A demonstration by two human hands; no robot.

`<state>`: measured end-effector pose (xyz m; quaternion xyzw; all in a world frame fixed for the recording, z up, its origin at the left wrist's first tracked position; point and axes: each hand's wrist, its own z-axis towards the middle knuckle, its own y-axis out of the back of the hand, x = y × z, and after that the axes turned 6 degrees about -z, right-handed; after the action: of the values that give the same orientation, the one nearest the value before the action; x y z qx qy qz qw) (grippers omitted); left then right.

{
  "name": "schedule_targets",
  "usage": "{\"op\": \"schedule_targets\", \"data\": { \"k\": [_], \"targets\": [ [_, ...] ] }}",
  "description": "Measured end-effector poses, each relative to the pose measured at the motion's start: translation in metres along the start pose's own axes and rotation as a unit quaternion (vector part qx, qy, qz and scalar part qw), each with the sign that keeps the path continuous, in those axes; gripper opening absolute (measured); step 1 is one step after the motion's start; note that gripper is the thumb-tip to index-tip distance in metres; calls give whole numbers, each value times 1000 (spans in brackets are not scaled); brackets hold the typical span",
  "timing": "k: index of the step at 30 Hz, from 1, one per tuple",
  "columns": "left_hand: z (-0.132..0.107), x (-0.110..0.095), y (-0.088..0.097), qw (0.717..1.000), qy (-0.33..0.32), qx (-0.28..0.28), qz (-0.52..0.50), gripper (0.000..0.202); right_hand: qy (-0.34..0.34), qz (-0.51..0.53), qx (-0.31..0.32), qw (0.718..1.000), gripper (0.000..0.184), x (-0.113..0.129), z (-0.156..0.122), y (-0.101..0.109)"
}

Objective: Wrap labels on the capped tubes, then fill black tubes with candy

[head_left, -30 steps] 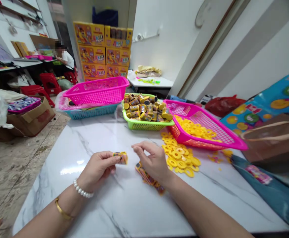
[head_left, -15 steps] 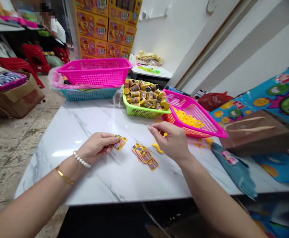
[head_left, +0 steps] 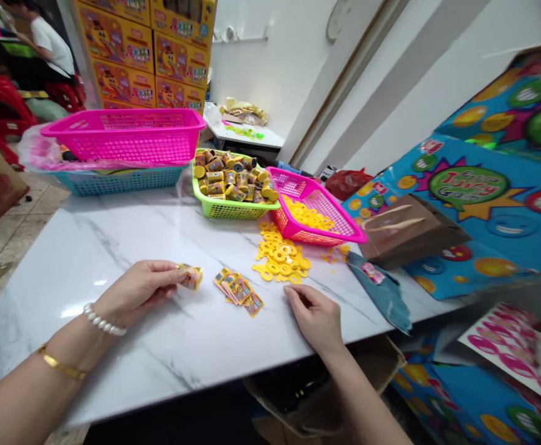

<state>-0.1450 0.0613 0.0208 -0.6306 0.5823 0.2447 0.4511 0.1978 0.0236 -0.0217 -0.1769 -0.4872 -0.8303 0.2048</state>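
My left hand [head_left: 144, 287], with a pearl bracelet and a gold bangle at the wrist, pinches a few small printed cards [head_left: 191, 277] in yellow and pink above the table. A loose fanned stack of similar printed cards [head_left: 237, 287] lies on the marbled tabletop between my hands. To the right of that stack, my right hand [head_left: 319, 316] is closed, thumb and forefinger pressed together; whether anything is between them cannot be made out. Just beyond it lies a heap of yellow plastic ring pieces [head_left: 282, 253].
Behind stands a green basket [head_left: 233, 210] of small yellow-capped cylinders. Beside it, a pink basket [head_left: 339, 232] holds more yellow pieces. Another pink basket [head_left: 131, 145] sits on a blue one [head_left: 122, 181]. A brown paper bag [head_left: 409, 232] and blue cartons [head_left: 497, 204] stand right. Someone [head_left: 52, 43] sits far left.
My right hand has come back toward the table's front edge, away from the yellow heap, which is now uncovered. My left hand still pinches the cards. The view has turned right.
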Motion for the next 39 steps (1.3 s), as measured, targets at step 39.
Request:
{"op": "schedule_targets", "data": {
  "k": [39],
  "targets": [
    [17,-6,-83,984,-118,71,109,45,96,-52,-84,990,30,-15,1,-21]
  ]
}}
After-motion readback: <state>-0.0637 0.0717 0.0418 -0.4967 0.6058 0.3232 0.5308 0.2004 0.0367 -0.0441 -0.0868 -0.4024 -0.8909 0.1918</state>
